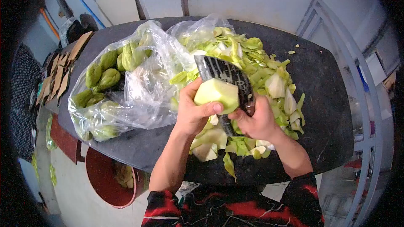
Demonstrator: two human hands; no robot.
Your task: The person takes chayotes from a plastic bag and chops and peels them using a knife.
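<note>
My left hand (193, 108) holds a peeled pale green chayote (217, 95), its thumb across the front. My right hand (257, 120) grips the handle of a wide dark knife (225, 73), whose blade lies behind and against the chayote. Green peels and pale cut pieces (275, 86) are heaped under and behind both hands. To the left, a clear plastic bag (145, 101) lies open around several unpeeled chayotes (107, 79).
The dark table (324, 113) carries everything. Below its left front edge stands a red bucket (96, 172) with pale pieces inside. Grey metal railings (369, 101) rise on the right. Cardboard pieces (80, 46) lie beyond the table's left edge.
</note>
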